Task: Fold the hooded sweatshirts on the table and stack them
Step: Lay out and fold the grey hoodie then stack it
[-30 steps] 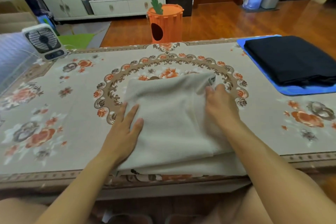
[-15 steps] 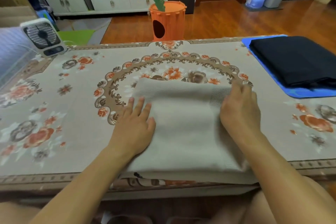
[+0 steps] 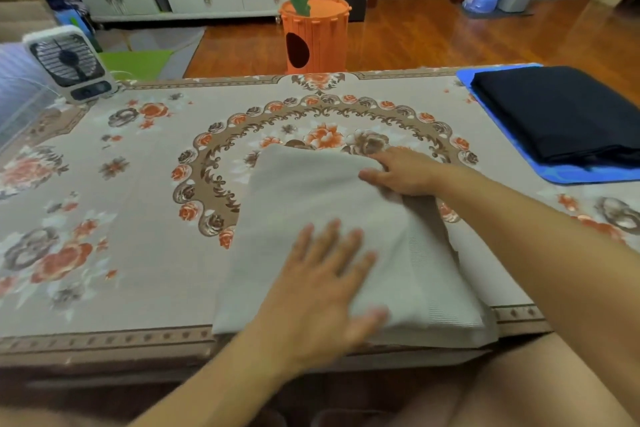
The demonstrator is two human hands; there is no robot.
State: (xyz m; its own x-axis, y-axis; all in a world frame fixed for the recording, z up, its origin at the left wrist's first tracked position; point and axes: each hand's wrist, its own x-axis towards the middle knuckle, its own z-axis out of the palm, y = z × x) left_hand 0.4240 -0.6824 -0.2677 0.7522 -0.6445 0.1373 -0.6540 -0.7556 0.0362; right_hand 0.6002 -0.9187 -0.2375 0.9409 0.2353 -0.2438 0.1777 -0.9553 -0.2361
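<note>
A folded beige sweatshirt [image 3: 311, 236] lay on the floral table [image 3: 138, 184], at its near edge in the middle. The left hand [image 3: 322, 291] rested flat on top of it, fingers spread and straight. The right hand [image 3: 405, 173] gripped the sweatshirt's far right corner, fingers curled over the fabric. A folded black sweatshirt [image 3: 561, 111] sat on a blue mat [image 3: 588, 173] at the far right. A small fan [image 3: 69, 62] stood at the far left.

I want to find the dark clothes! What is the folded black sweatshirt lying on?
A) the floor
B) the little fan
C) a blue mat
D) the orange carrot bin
C: the folded black sweatshirt lies on a blue mat at the table's far right corner.
</note>
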